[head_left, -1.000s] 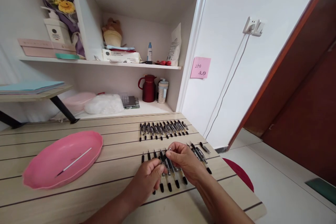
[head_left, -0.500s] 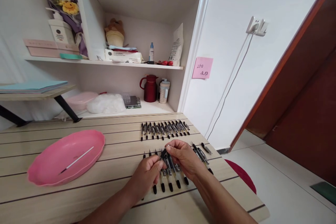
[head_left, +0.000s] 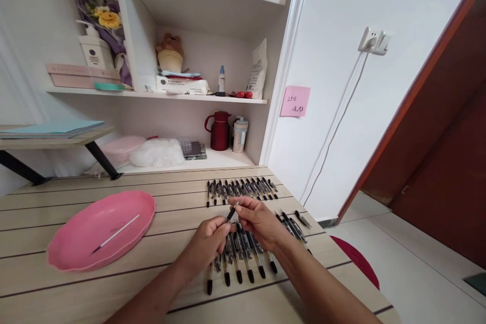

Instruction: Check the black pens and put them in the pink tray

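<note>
My left hand [head_left: 211, 239] is closed around a black pen [head_left: 230, 213], which points up and away from me. At its upper end, my right hand [head_left: 261, 220] pinches the tip between thumb and fingers; whether a small part is held there I cannot make out. Below both hands lies a front row of black and clear pens [head_left: 249, 266], partly covered by my fingers. More pens [head_left: 296, 229] lie to the right of my right wrist, with a short black-and-clear piece [head_left: 302, 219] beyond them. Farther back, several pens [head_left: 243, 189] lie side by side.
On the left of the wooden table [head_left: 170, 263], a pink tray [head_left: 64, 233] holds a thin white stick with a dark tip [head_left: 116, 233]. A small raised stand [head_left: 72, 140] bears papers. Shelves behind hold a red jug [head_left: 219, 131] and a cup [head_left: 239, 135].
The pen in my hands has tilted and shifted slightly left, with more of its dark barrel showing. My right fingers still pinch its upper end. The whole view has shifted a little.
</note>
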A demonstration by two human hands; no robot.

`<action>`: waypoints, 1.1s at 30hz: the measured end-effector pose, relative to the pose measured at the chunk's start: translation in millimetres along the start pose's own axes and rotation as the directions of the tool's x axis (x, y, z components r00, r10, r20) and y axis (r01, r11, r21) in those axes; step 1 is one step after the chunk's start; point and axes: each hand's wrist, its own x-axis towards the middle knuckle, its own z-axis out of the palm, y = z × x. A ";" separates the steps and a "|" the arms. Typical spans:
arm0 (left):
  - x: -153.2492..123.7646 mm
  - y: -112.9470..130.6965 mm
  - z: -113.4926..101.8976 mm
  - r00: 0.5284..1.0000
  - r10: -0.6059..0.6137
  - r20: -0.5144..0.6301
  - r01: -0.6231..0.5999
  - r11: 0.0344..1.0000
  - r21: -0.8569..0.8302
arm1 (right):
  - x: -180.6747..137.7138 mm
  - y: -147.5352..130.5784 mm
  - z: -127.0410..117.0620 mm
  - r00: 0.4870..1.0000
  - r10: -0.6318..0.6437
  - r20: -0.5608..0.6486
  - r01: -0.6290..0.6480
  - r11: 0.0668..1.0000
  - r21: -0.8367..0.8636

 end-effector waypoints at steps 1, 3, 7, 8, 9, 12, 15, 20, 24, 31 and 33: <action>0.8 0.6 -1.9 0.998 -0.047 0.052 0.051 0.996 -0.068 | 2.7 0.5 0.2 1.000 0.002 0.010 -0.002 1.000 0.006; 2.0 1.6 -5.3 0.984 -0.104 0.143 0.131 0.974 -0.187 | 8.1 2.1 0.5 1.000 -0.002 -0.008 0.002 1.000 0.019; 6.2 -0.2 -9.4 0.987 -0.090 0.136 0.117 0.972 -0.205 | 14.6 5.8 3.6 0.997 0.030 -0.066 -0.029 0.999 0.017; 7.8 -1.7 -10.0 0.992 -0.076 0.101 0.091 0.983 -0.157 | 14.9 5.8 4.8 0.996 0.035 -0.078 -0.035 0.999 0.000; 9.3 -3.5 -10.4 0.996 -0.062 0.066 0.068 0.993 -0.101 | 14.7 4.9 5.4 0.996 0.040 -0.085 -0.043 0.999 -0.033; 12.6 -8.6 -11.9 0.999 -0.042 -0.008 0.042 0.999 0.022 | 13.0 -6.5 -2.1 0.997 0.033 -0.065 -0.048 0.967 -0.251; 13.1 -10.5 -14.5 0.998 -0.054 -0.043 0.056 0.997 0.044 | 10.1 -29.2 -35.0 0.986 -0.088 -0.141 -0.019 0.786 -0.618; 15.6 -6.8 -21.6 0.997 -0.016 -0.077 0.013 0.999 -0.049 | -6.3 -50.2 -121.2 0.859 -0.332 -0.389 -0.391 0.066 -0.918; 23.3 -5.5 -28.1 0.992 0.024 -0.125 -0.034 0.996 -0.080 | -23.5 -37.2 -156.5 0.844 -0.321 -0.429 -0.440 0.044 -0.897; 30.0 -10.0 -30.6 0.982 0.041 -0.183 -0.046 0.999 -0.023 | -6.5 -34.9 -135.0 0.865 -0.288 -0.412 -0.280 0.405 -0.870; 29.1 -12.0 -27.4 0.983 0.035 -0.179 -0.035 0.999 0.006 | 5.8 -36.2 -110.5 0.915 -0.206 -0.348 -0.113 0.697 -0.708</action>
